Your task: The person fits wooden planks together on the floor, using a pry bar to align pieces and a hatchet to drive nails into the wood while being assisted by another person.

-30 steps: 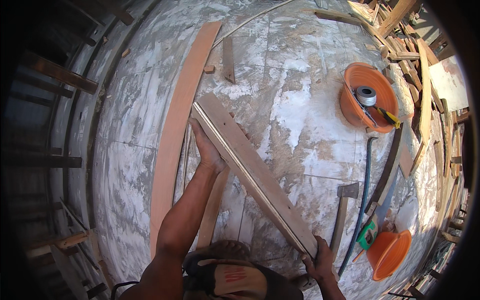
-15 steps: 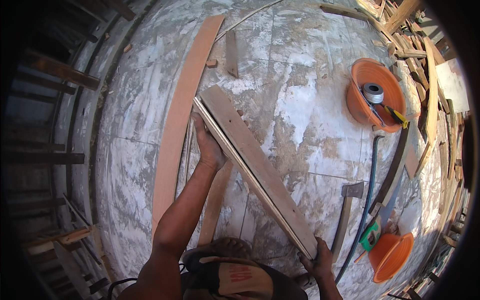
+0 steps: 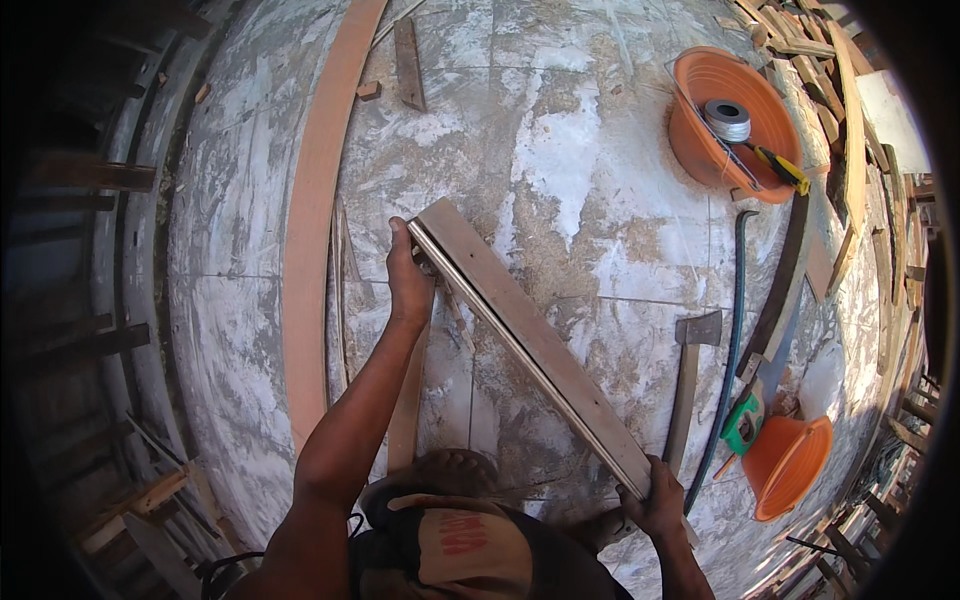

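1. Between the two hands, aslant above the concrete floor (image 3: 560, 180), is a long wooden board (image 3: 530, 335), its far end toward upper left and its near end by the person's right leg.
2. A narrow pale edge strip (image 3: 518, 359) runs down its left side, parted from the broad face by a dark gap; whether the two are joined, I cannot tell.
3. The left hand (image 3: 408, 283) grips the far end, thumb up along the left edge, fingers mostly hidden underneath.
4. The right hand (image 3: 660, 506) is closed around the near end, pinching it across its width.
5. Holding it well, I judge, means bearing weight at both ends, so the length neither sags nor twists, and pressing the strip and face together evenly.
6. Fingertips are best kept out of that dark gap, which could nip if the pieces shift.
7. Room to swing looks tighter on the right: the hatchet (image 3: 688, 375), hooked pry bar (image 3: 738, 300) and green-handled saw (image 3: 742, 425) lie near the right hand.
8. On the left, a reddish plank (image 3: 315, 220) lies lengthwise, apart from the board.
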### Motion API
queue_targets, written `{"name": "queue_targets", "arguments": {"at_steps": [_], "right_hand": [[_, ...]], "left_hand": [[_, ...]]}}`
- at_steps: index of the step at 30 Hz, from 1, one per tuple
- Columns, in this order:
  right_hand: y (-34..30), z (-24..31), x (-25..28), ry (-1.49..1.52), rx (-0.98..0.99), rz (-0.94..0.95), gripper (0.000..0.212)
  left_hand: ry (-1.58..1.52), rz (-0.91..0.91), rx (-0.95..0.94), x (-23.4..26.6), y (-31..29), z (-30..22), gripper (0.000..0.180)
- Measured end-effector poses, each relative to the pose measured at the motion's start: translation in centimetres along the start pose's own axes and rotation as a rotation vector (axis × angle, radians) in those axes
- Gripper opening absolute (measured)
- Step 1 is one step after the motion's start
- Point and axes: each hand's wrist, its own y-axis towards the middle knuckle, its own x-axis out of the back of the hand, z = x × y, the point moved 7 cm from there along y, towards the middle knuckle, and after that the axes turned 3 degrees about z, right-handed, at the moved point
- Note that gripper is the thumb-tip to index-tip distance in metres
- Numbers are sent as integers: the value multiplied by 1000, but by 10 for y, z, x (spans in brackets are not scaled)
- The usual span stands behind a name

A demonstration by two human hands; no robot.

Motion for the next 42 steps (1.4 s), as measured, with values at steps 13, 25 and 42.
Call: {"name": "queue_targets", "arguments": {"at_steps": [13,25,42], "right_hand": [[-41,-41,-11,-126,-21,-94,78],[-36,-45,-9,-63,-25,-71,80],[-37,-46,-3,-14,-85,-59,80]], "left_hand": [[208,363,-29,-53,10,27,51],[-193,374,163,-50,18,50,67],[-110,412,-108,-49,24,54,60]]}}
